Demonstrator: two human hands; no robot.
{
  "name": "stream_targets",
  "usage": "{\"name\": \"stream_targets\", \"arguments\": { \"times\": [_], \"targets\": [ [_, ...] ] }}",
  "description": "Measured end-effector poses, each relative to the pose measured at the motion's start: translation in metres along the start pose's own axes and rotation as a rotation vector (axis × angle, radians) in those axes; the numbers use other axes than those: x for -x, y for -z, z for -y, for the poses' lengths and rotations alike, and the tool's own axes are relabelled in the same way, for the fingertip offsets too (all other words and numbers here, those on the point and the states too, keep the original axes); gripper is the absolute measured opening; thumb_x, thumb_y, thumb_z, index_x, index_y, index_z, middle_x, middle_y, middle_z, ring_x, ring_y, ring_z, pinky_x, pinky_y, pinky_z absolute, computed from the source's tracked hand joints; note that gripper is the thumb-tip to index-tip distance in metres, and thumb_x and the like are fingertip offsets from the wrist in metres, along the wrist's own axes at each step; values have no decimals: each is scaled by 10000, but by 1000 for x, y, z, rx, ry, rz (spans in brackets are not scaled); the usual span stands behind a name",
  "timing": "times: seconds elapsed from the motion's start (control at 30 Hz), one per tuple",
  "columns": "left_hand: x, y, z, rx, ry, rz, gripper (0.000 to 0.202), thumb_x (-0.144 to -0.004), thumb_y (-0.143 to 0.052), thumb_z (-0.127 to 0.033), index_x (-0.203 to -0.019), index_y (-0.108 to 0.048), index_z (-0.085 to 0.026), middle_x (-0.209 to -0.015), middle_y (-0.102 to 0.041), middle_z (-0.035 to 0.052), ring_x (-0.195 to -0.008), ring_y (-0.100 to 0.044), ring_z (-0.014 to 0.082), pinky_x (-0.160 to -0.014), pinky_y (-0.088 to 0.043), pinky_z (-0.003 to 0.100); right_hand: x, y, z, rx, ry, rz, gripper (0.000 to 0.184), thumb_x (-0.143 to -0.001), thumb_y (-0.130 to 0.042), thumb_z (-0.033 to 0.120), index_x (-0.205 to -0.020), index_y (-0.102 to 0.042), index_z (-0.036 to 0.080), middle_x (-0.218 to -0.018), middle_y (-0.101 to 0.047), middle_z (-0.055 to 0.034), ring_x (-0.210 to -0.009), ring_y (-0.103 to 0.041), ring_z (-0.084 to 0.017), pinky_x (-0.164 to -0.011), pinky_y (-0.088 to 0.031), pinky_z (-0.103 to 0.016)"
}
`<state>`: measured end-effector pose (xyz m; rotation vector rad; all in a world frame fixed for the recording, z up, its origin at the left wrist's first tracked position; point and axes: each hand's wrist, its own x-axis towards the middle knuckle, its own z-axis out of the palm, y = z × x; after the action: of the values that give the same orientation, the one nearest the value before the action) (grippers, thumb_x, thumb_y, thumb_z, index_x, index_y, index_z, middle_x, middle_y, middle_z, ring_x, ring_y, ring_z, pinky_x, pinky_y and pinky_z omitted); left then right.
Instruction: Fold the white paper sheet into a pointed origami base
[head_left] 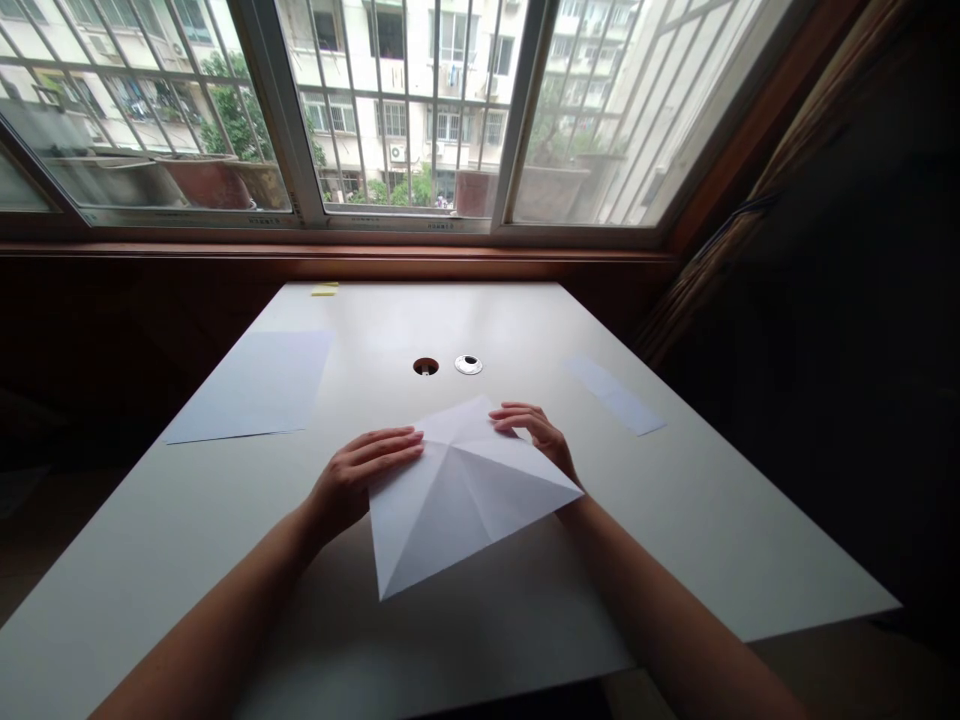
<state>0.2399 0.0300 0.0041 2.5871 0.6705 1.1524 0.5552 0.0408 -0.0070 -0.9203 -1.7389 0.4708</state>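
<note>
A white square of creased paper (457,500) lies on the white table (675,520), its fold lines meeting near the middle. My left hand (360,475) rests at the paper's left edge with its fingers stretched flat along that edge. My right hand (536,432) sits at the paper's upper right edge, fingers curled over the edge and partly hidden under the sheet. Both forearms reach in from the bottom of the view.
A flat white sheet (255,385) lies at the left of the table, a narrow paper strip (616,396) at the right. A cable hole (425,366) and its round cap (469,364) sit mid-table, a yellow note (325,289) at the far edge. Barred windows stand beyond.
</note>
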Motion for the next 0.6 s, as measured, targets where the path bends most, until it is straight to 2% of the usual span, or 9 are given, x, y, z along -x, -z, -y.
{"name": "stream_targets", "arguments": {
  "times": [0.07,0.17,0.23,0.3,0.4,0.5,0.6],
  "targets": [
    [3,0,7,-125,-28,62,498,-947,-466,-88,-1403,-509,-284,-1407,-561,70,-1343,-477,248,-1078,-462,477,-1,3,-8,68,-39,-1,101,-877,-656,311,-932,-726,263,-1070,-724,-68,-1131,-593,-262,-997,-483,-478],
    [9,1,17,-280,-13,187,649,-916,-360,11,-1478,-385,-314,-1511,-439,37,-1409,-384,235,-1130,-392,514,2,5,-19,127,-115,-80,176,-928,-556,256,-931,-732,267,-1073,-719,-52,-1087,-620,-234,-1003,-481,-458],
    [12,2,22,-349,17,295,721,-882,-334,49,-1498,-338,-326,-1559,-358,26,-1431,-345,232,-1154,-348,525,4,6,-23,121,-175,-115,205,-937,-525,242,-963,-728,264,-1079,-715,-46,-1079,-629,-226,-1009,-479,-452],
    [14,2,25,-378,47,385,777,-845,-330,72,-1507,-315,-335,-1585,-302,17,-1445,-315,230,-1169,-317,526,6,7,-24,87,-230,-93,212,-939,-520,253,-1016,-718,264,-1099,-709,-45,-1079,-635,-225,-992,-493,-442],
    [18,1,30,-351,72,449,857,-785,-333,93,-1520,-274,-344,-1593,-285,8,-1461,-277,224,-1188,-264,534,7,5,-21,64,-246,81,234,-939,-538,303,-1108,-698,281,-1149,-693,-48,-1100,-629,-229,-959,-518,-424],
    [22,-2,37,-325,119,445,865,-776,-345,81,-1524,-261,-347,-1587,-302,12,-1469,-256,228,-1192,-231,548,8,1,-16,140,-126,300,260,-920,-590,344,-1158,-687,305,-1196,-679,-48,-1134,-607,-237,-1004,-490,-439],
    [28,-3,42,-347,205,403,830,-784,-321,75,-1506,-318,-336,-1560,-359,12,-1459,-283,225,-1190,-243,533,9,-2,-12,259,6,420,274,-904,-626,366,-1167,-684,319,-1232,-667,-48,-1142,-588,-249,-1010,-480,-458]
  ]
}}
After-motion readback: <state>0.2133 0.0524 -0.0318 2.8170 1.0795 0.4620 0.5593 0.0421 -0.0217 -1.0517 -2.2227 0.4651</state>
